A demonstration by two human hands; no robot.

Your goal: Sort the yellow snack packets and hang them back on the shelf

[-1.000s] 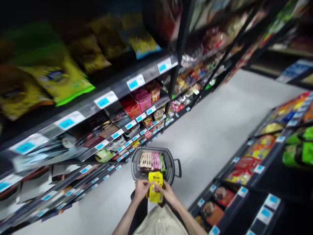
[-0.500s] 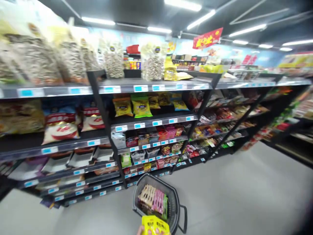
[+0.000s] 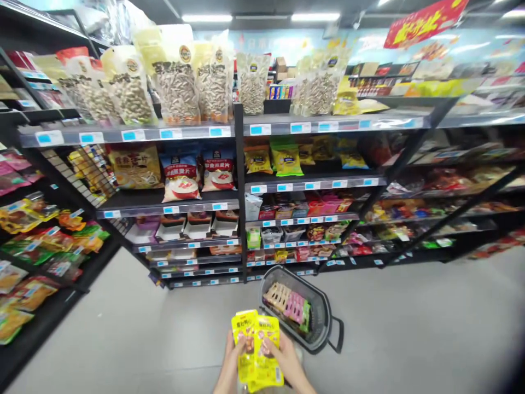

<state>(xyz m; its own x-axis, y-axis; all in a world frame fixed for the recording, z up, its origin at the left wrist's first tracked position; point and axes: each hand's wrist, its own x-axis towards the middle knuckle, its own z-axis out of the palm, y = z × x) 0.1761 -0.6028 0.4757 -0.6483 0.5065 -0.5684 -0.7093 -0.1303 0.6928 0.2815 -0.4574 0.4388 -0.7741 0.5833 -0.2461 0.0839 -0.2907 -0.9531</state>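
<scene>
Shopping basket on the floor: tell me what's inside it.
The basket holds a row of snack packs: beige, pink, and green at the end. Whatever lies under them or behind the near wall is hidden.

A grey basket (image 3: 324, 328) of snack packs sits on the floor before stocked black shelves (image 3: 240, 186).

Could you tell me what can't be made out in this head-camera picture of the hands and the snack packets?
- Yellow packets: print too small to read; lower ends hidden by the hands.
- Left hand and right hand: cut off by the bottom edge.
- Basket: contents partly hidden by its wall.
- Right-side shelves: blurred.
</scene>
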